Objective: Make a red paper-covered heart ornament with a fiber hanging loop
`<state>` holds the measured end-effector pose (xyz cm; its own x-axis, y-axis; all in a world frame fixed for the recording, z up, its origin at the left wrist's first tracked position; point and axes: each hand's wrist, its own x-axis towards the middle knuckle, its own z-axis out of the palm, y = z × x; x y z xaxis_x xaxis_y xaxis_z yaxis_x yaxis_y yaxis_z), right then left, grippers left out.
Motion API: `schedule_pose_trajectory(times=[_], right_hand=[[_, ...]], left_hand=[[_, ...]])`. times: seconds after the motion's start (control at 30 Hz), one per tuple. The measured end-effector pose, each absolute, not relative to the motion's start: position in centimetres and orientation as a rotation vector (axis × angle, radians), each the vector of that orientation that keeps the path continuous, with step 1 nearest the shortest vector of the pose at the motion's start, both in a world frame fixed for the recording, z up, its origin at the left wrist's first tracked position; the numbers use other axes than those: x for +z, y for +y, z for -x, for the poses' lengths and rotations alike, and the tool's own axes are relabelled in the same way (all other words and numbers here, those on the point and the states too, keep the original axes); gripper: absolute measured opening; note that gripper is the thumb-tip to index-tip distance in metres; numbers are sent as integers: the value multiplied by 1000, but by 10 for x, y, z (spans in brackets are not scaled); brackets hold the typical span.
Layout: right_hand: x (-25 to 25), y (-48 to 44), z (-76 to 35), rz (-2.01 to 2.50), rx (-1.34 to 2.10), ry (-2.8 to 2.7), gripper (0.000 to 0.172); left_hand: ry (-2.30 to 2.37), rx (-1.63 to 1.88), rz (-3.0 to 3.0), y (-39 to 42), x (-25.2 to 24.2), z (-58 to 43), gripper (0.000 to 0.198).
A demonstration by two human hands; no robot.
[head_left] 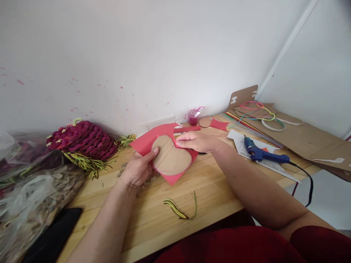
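Observation:
A rounded cardboard shape (172,160) with a notch at its top lies against a sheet of red paper (153,133), whose edges stick out around it. My left hand (139,168) holds both at the left, its thumb flat on the cardboard and its fingers behind. At the notch, my right hand (193,141) pinches the red paper's edge between thumb and fingers. Both pieces are held tilted above the wooden table (109,204). Below them lies a small bundle of yellow-green and dark yarn (177,210).
A blue glue gun (265,155) rests on white paper at the right, its cord hanging off the edge. Cardboard sheets (301,135) lie behind it. A cup of magenta paint (193,118) stands by the wall. Left are a magenta scaly object (85,140) and a plastic bag (35,204).

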<state>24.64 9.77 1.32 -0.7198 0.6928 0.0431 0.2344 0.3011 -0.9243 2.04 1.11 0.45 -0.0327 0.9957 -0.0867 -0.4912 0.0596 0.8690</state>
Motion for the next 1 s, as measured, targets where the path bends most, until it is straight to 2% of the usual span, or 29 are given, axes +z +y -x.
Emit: schedule_pose_trajectory(times=[0.13, 0.37, 0.83, 1.0], right_hand=[[11, 98, -244, 760, 1514, -2114, 36], [13, 93, -242, 762, 1601, -2007, 31], [18, 87, -236, 741, 1549, -2086, 27], [16, 88, -234, 750, 1678, -1977, 23]], left_hand=[[894, 1395, -777, 12, 1, -19, 46], [916, 1415, -828, 12, 1, -22, 49], [916, 1395, -872, 15, -1, -18, 46], [888, 1349, -892, 12, 4, -17, 55]])
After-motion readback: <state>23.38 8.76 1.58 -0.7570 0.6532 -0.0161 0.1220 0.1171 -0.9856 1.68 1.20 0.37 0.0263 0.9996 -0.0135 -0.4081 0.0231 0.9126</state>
